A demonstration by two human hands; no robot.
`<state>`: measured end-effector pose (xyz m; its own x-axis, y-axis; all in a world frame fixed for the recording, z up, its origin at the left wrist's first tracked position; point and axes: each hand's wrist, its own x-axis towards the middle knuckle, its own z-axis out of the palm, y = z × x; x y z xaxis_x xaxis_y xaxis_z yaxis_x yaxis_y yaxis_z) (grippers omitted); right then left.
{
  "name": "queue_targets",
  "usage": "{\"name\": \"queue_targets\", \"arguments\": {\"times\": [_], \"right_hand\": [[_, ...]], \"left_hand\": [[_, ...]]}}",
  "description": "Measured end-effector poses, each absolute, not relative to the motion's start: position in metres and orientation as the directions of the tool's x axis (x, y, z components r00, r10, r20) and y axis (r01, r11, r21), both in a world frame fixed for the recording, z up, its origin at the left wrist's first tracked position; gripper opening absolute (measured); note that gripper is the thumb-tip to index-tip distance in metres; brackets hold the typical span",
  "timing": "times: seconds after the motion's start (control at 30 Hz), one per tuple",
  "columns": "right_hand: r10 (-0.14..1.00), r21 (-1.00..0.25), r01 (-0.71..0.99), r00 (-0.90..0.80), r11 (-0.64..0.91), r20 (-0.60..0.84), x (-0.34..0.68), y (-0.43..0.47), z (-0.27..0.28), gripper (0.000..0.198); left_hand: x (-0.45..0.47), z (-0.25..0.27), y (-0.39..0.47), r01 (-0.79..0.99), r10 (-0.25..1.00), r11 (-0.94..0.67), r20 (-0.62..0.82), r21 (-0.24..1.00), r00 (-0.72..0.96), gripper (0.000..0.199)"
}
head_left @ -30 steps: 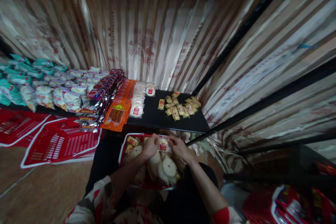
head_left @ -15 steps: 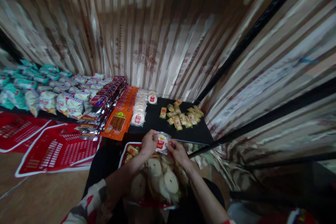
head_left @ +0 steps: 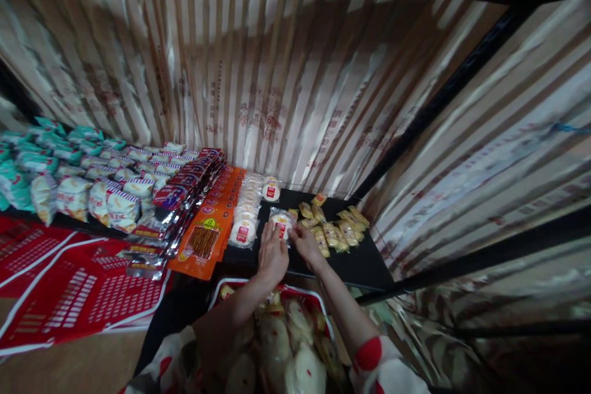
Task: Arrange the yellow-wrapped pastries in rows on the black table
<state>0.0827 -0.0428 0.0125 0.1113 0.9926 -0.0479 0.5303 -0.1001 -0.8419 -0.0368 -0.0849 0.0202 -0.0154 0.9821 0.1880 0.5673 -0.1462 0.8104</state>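
A clear-wrapped round white cracker packet [head_left: 282, 219] with a red label is held between my two hands, low over the black shelf [head_left: 258, 251]. My left hand [head_left: 273, 253] has its fingers on the packet's left and lower side, partly covering the label. On its right edge, my right hand [head_left: 306, 246] pinches it. Left of it runs a row of like white packets [head_left: 243, 229], and one more white packet [head_left: 270, 189] lies at the back. Small yellow-wrapped snacks [head_left: 339, 235] lie just right of my right hand.
Below my forearms sits a red basket with a white rim [head_left: 308, 290], full of wrapped pale oval snacks [head_left: 305, 369]. Orange packs [head_left: 203, 240], dark red packs [head_left: 184, 188], white bags [head_left: 122, 206] and teal bags [head_left: 21, 181] line the shelf leftward. Red baskets [head_left: 87, 283] lie at left.
Both hands have moved forward with the white cracker packet, from above the basket to over the shelf beside the row. The camera view has shifted slightly.
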Motion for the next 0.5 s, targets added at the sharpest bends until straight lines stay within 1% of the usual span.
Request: {"name": "queue_targets", "arguments": {"times": [0.1,0.27,0.33,0.5], "right_hand": [[0.991,-0.746,0.655,0.129,-0.116,-0.041,0.076,-0.018,0.021,0.022],[0.992,-0.527,0.840,0.120,-0.124,-0.043,0.069,0.019,0.026,0.022],[0.992,-0.485,0.865,0.117,-0.124,-0.045,0.068,0.031,0.025,0.021],[0.996,-0.431,0.898,0.080,-0.084,-0.027,0.065,0.057,0.021,0.020]], "left_hand": [[-0.031,0.014,-0.070,0.575,0.990,-0.113,0.143,0.810,-0.007,0.048],[-0.026,0.010,-0.041,0.588,0.999,-0.034,0.042,0.808,0.000,0.050],[-0.024,0.006,-0.030,0.594,1.000,-0.005,0.017,0.804,-0.014,0.050],[-0.021,-0.006,-0.006,0.594,0.999,0.034,-0.002,0.804,-0.055,0.053]]}}
